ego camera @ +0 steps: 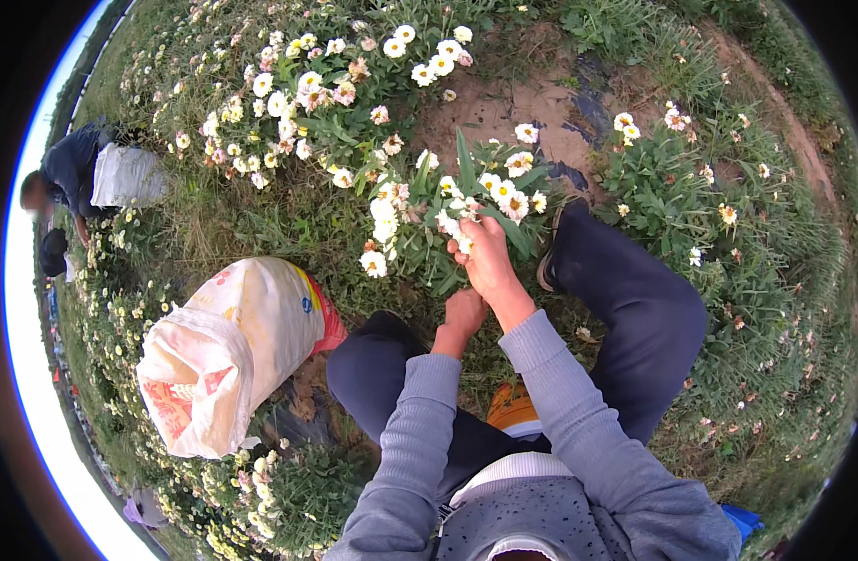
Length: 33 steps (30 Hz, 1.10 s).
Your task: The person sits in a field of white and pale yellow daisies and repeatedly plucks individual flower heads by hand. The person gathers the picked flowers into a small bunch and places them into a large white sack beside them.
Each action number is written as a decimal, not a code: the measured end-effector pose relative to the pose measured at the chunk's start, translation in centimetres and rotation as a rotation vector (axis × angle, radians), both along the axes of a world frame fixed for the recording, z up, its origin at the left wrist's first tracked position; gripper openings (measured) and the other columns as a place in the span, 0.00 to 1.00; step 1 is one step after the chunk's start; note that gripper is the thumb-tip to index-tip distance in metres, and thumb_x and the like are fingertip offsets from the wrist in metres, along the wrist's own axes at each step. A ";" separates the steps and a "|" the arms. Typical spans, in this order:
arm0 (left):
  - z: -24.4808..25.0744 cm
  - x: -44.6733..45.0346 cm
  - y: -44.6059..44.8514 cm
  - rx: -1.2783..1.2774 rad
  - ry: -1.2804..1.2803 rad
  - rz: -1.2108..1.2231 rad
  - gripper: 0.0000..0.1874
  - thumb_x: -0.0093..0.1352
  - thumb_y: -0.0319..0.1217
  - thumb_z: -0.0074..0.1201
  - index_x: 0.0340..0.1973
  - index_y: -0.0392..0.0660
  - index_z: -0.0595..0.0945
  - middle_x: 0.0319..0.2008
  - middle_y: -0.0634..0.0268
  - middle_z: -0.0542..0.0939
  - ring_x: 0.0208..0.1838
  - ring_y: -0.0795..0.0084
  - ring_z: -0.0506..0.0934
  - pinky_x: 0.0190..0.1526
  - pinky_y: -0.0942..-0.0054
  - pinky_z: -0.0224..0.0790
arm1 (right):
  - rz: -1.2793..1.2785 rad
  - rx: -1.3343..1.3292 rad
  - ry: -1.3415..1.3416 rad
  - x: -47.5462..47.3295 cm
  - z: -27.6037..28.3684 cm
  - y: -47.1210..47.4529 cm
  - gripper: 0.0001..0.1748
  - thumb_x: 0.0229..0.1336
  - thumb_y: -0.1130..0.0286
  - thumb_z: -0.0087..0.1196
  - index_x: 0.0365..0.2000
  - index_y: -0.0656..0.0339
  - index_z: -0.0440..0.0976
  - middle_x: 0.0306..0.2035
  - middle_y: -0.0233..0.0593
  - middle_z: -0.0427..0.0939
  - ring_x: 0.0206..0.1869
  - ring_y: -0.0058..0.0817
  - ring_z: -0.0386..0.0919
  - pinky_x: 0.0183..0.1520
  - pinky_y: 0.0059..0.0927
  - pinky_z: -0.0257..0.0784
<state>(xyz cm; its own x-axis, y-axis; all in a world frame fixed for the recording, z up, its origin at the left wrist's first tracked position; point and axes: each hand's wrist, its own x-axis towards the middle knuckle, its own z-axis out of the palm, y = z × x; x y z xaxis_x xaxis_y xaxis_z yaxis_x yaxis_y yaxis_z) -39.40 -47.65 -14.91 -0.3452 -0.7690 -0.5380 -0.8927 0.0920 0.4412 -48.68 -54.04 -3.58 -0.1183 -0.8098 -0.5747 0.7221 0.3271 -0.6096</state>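
Observation:
White flowers with yellow centres [502, 191] grow in a leafy clump just ahead of me. My right hand [483, 256] is closed around some white blooms [464, 244] and their stems at the near side of that clump. Just below and left of it, my left hand [465, 310] is curled with its back towards me; its fingers and whatever may lie in them are hidden. To my left a white woven sack [260, 315] with red and yellow print leans with its mouth open towards the lower left.
More flower clumps [309, 91] stand ahead, and others [653, 168] to the right. Bare soil [499, 112] with torn dark plastic film [590, 98] lies beyond. At far left a person [74, 168] bends beside another white sack [127, 175]. An orange object [513, 407] lies between my legs.

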 end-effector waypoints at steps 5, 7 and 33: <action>0.5 0.0 0.2 -0.097 0.031 -0.036 0.10 0.60 0.32 0.48 0.35 0.43 0.76 0.28 0.48 0.78 0.34 0.49 0.77 0.36 0.53 0.70 | 0.040 -0.048 -0.076 -0.5 -1.4 -1.8 0.10 0.56 0.65 0.52 0.35 0.59 0.67 0.29 0.30 0.71 0.22 0.20 0.70 0.18 0.17 0.57; 0.4 0.0 0.3 -0.113 0.043 -0.036 0.10 0.60 0.32 0.48 0.35 0.43 0.74 0.28 0.48 0.78 0.34 0.48 0.77 0.36 0.52 0.69 | 0.100 -0.037 0.045 -0.8 -2.0 -2.1 0.12 0.54 0.63 0.54 0.34 0.59 0.68 0.27 0.29 0.71 0.20 0.18 0.69 0.17 0.15 0.56; -1.2 0.1 0.7 -0.092 0.091 0.013 0.12 0.62 0.35 0.46 0.28 0.40 0.80 0.31 0.48 0.79 0.36 0.50 0.78 0.38 0.54 0.70 | 0.462 -0.278 0.719 1.5 0.0 -1.0 0.16 0.53 0.71 0.54 0.43 0.67 0.70 0.27 0.35 0.75 0.24 0.17 0.71 0.30 0.23 0.70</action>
<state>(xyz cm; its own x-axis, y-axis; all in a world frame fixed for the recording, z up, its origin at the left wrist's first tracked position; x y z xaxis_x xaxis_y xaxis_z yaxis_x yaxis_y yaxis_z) -39.29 -46.93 -16.14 -0.3787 -0.8183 -0.4323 -0.8508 0.1240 0.5107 -47.20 -55.08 -3.63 -0.0022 -0.9645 -0.2639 -0.0312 0.2639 -0.9641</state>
